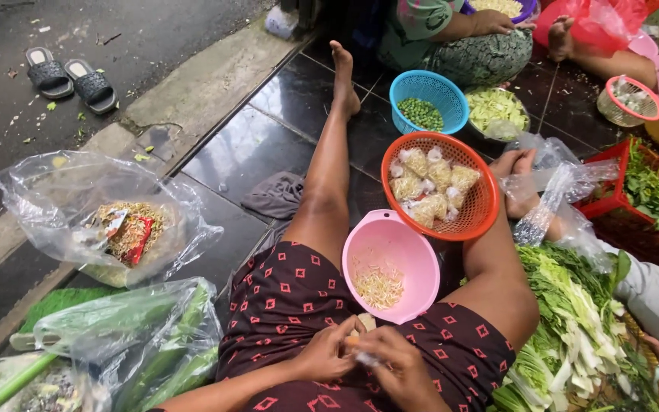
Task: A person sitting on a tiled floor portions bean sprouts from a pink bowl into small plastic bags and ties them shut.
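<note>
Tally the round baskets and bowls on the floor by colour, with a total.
Pink bowl: 1
Orange basket: 1
Blue basket: 1
Purple bowl: 1
Pink-rimmed basket: 1
Total: 5

Soft, even daylight; no hard shadows anywhere.

Overcast-type light, diffuse from above. Dark glossy floor tiles [261, 145] throw pale sky reflections; wet-looking pavement [116, 38] shines dully. Clear plastic bags [55, 191] carry white glare streaks along their creases. Colours saturated: orange basket [486, 206], pink bowl [413, 252], blue basket [451, 95]. Wide-angle lens bends the curb [192, 95] and stretches the corners. Centre sharp; hands at the bottom edge slightly soft with motion; far top edge less crisp.
</note>
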